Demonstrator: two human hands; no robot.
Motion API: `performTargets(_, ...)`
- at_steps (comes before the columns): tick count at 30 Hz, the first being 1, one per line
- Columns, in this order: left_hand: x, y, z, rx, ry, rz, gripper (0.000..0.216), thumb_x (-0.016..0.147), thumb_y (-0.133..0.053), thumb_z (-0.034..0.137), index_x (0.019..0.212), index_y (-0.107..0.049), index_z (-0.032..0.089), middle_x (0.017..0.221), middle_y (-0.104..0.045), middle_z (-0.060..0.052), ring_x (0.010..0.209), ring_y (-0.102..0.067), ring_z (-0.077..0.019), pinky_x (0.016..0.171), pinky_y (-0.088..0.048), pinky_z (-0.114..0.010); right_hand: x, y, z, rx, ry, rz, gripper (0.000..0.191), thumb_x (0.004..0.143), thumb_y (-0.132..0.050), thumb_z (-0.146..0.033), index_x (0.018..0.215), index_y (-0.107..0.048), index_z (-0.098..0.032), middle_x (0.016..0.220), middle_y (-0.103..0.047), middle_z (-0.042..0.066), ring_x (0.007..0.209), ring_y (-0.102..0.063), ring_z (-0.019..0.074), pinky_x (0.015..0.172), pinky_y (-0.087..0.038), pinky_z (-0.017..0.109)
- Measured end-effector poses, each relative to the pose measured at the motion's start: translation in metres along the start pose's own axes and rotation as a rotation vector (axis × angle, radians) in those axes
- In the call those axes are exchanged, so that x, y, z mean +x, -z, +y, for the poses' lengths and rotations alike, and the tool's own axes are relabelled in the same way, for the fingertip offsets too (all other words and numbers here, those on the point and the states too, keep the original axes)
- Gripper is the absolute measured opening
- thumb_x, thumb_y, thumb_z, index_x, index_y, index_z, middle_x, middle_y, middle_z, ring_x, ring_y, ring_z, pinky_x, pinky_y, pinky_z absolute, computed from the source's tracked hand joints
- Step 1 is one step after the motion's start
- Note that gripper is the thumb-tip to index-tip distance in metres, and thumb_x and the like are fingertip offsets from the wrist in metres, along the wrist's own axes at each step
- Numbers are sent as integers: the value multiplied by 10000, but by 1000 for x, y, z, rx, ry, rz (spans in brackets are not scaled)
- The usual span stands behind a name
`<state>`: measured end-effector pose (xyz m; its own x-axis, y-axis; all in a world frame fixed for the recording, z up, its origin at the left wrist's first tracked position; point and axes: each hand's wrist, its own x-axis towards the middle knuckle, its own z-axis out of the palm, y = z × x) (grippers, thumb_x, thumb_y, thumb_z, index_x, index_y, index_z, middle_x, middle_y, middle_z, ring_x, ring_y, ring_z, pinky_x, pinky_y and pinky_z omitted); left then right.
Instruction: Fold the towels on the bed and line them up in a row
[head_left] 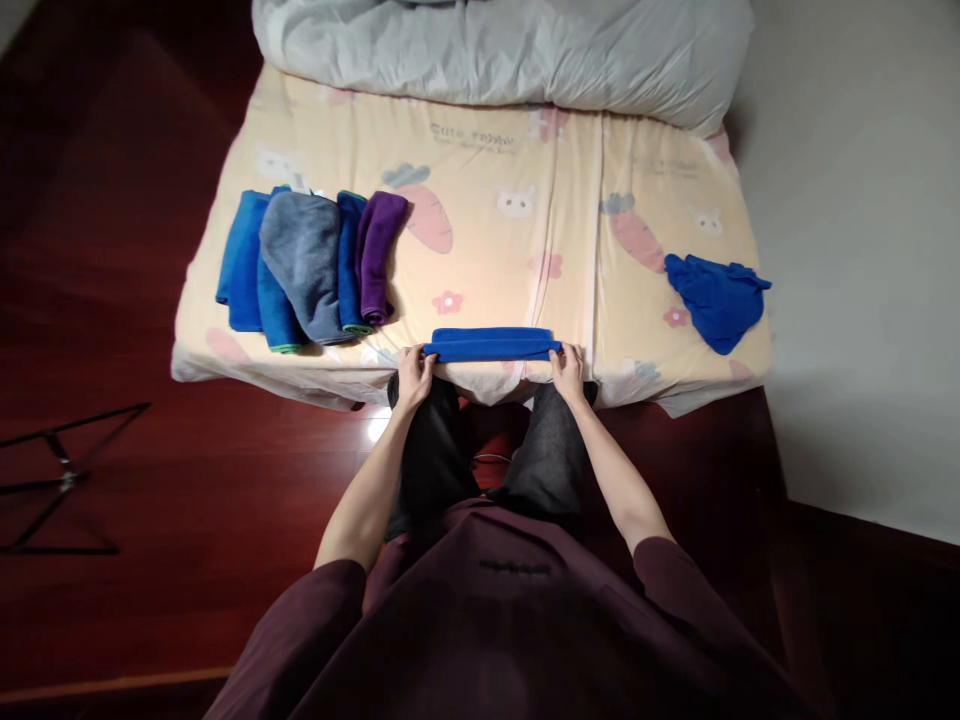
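Note:
A blue towel [487, 346], folded into a long narrow strip, lies along the front edge of the bed. My left hand [415, 374] pinches its left end, and my right hand [568, 370] grips the right end in the same way. To the left rest several folded or rolled towels side by side: blue ones [247, 260], a grey one [306, 265] and a purple one [381, 250]. On the right side of the bed sits a crumpled blue cloth [718, 300], apart from both hands.
The bed [487, 230] has a pale yellow sheet printed with carrots and rabbits. A grey-white quilt [502, 50] is bunched at its far side. A wall [862, 250] stands to the right. Black stand legs [67, 480] are on the dark red floor [225, 600] at left.

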<state>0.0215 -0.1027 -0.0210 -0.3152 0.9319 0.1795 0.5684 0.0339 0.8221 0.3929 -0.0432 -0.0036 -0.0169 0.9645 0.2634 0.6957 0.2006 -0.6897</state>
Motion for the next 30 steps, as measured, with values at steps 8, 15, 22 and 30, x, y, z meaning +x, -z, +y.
performTargets(8,5,-1,9,-132,162,-21,402,984,-552,502,1133,-681,151,986,-711,-86,920,-660,-222,891,-503,-339,2,-8,6,132,-122,-8,450,1029,-499,-506,1240,-682,-153,1148,-726,152,1070,-701,240,987,-555,359)
performTargets(15,6,-1,13,-54,193,-28,439,984,-532,519,1097,-706,132,996,-728,-110,937,-674,-232,900,-502,-334,6,-8,5,99,-107,49,459,1013,-515,-513,1123,-763,-143,1083,-749,162,1033,-693,247,984,-552,365)
performTargets(22,12,0,14,58,265,-57,497,974,-510,559,1110,-723,131,962,-764,-120,904,-699,-252,858,-501,-333,14,-13,1,124,-270,17,440,937,-563,-522,891,-776,-140,810,-754,104,750,-682,200,717,-535,276)
performTargets(30,30,7,37,292,424,-159,394,966,-525,545,1079,-688,205,1102,-769,-146,1107,-688,-332,960,-476,-412,45,8,7,31,-470,-256,405,795,-692,-563,636,-730,-192,591,-677,28,657,-661,184,562,-424,231)
